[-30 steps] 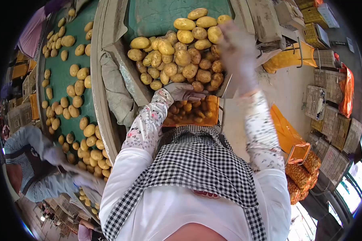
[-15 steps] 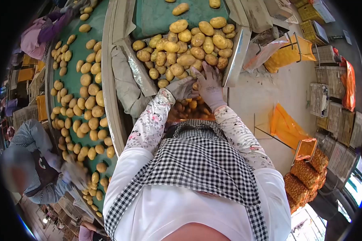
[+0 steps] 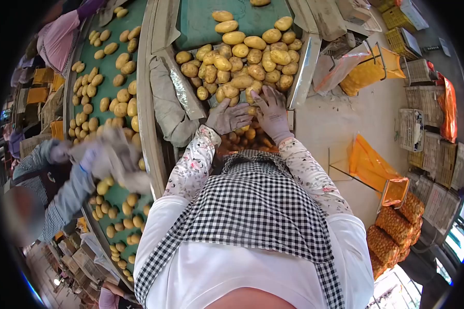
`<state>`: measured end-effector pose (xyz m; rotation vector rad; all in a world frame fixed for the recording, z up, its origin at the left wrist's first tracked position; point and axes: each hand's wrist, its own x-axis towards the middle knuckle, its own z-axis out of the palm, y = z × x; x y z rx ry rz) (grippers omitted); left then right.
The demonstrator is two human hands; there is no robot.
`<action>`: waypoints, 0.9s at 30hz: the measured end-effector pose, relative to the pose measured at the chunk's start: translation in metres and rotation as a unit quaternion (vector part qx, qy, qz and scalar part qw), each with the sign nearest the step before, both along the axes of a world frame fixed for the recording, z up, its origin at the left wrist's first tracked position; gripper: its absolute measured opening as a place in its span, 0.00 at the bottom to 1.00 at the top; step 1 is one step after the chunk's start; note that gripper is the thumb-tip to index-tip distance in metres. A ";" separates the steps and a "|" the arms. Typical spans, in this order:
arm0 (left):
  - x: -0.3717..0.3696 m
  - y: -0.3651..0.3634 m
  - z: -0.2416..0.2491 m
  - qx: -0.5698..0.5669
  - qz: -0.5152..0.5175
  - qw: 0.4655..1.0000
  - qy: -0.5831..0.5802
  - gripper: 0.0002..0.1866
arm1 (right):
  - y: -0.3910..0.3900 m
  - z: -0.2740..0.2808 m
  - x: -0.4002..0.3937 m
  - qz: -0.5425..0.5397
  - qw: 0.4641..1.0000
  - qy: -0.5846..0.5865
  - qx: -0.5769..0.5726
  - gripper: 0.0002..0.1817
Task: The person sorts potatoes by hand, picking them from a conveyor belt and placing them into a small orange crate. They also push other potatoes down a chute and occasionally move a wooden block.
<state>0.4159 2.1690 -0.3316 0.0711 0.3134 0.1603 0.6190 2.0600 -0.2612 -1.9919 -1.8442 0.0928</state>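
Note:
Potatoes are heaped at the lower end of a chute in front of me. At the heap's near edge, my gloved left hand is open, its fingers stretched to the right below the potatoes. My gloved right hand lies beside it with fingers apart, the fingertips against the lowest potatoes. A single potato shows in the gap between both hands. Under them, more potatoes lie in an orange mesh bag, partly hidden by my hands and the checked apron.
Metal side plates flank the chute, and a grey cloth hangs at its left. A green belt carries potatoes further left. There a co-worker's hands move a blurred greyish cloth. Filled mesh bags and crates stand right.
My left hand's fingers have straightened out, and my right hand has shifted slightly. More potatoes have come down the chute. The co-worker's arms have moved up over the belt.

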 end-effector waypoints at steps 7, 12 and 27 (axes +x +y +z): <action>-0.004 -0.007 -0.021 0.343 -0.012 0.918 0.199 0.24 | -0.001 0.000 0.000 0.002 1.000 0.015 -0.006 0.35; -0.016 -0.025 -0.041 0.606 0.015 0.718 0.341 0.18 | -0.003 -0.001 0.001 0.003 0.999 0.036 -0.004 0.35; 0.014 0.007 0.035 0.939 0.127 0.168 0.273 0.20 | 0.005 0.014 -0.011 -0.117 0.978 0.161 0.069 0.41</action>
